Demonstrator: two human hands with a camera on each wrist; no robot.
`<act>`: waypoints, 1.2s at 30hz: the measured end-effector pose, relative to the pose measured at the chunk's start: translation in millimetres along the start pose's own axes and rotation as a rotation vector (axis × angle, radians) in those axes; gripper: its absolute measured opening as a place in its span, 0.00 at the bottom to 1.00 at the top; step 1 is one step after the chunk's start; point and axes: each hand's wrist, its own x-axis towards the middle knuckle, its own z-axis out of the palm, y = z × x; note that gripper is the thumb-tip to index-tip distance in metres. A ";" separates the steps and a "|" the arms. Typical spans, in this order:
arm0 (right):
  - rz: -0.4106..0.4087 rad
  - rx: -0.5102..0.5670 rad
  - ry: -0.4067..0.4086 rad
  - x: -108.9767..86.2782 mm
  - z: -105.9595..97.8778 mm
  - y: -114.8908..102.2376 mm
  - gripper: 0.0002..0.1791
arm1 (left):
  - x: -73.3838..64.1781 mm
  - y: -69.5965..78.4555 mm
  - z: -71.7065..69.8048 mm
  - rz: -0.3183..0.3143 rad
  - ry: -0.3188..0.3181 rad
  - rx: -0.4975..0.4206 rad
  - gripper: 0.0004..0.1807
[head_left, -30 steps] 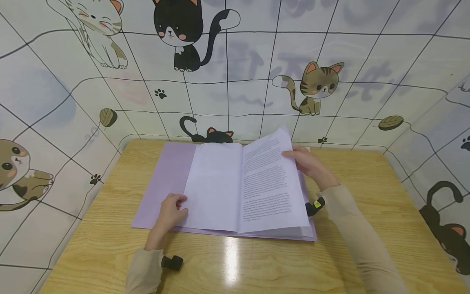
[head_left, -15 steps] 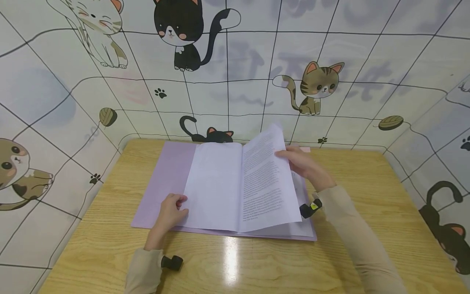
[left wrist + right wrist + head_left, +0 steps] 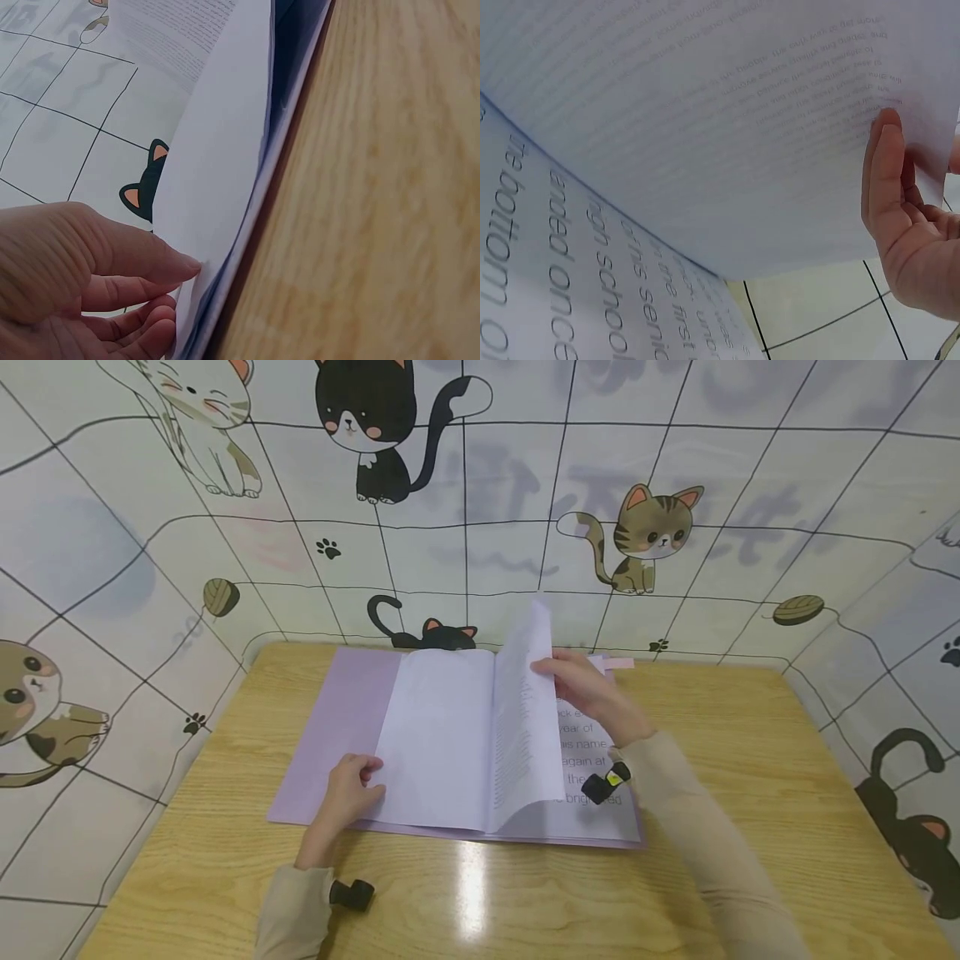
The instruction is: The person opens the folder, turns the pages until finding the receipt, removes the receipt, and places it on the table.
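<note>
A folder with a lilac cover [image 3: 341, 718] lies open on the wooden table in the head view. My right hand [image 3: 588, 689] pinches the outer edge of a white printed page [image 3: 521, 718], which stands raised and curved. In the right wrist view the fingers of the right hand [image 3: 911, 217] lie against the lifted page [image 3: 727, 142]. Beneath it shows a large-print page [image 3: 588, 810]. On the left side lies a blank white page [image 3: 435, 743]. My left hand [image 3: 348, 793] holds that page's outer edge; its thumb rests on the paper in the left wrist view.
A pink tab [image 3: 620, 663] sticks out at the folder's upper right. The wooden table [image 3: 420, 902] extends in front and to both sides. A white wall [image 3: 480, 560] with cat drawings rises directly behind. Each wrist wears a small black camera [image 3: 352, 896].
My right hand has moved left with the page, which now stands more upright. More of the large-print page and the pink tab show. The left hand has not moved.
</note>
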 end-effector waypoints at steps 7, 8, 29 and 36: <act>0.014 0.021 0.006 9.6 17.8 -3.7 0.25 | -0.3 0.6 -1.3 0.003 0.004 0.002 0.17; 0.017 0.027 0.013 10.8 19.9 -3.9 0.25 | 0.0 0.5 -1.1 0.005 0.004 0.002 0.17; -0.001 0.143 -0.016 32.9 50.6 4.0 0.22 | -1.9 -0.6 -0.3 0.038 0.019 0.010 0.16; -0.023 0.172 -0.028 36.4 58.8 5.2 0.23 | -4.9 4.1 1.8 0.076 0.030 0.024 0.15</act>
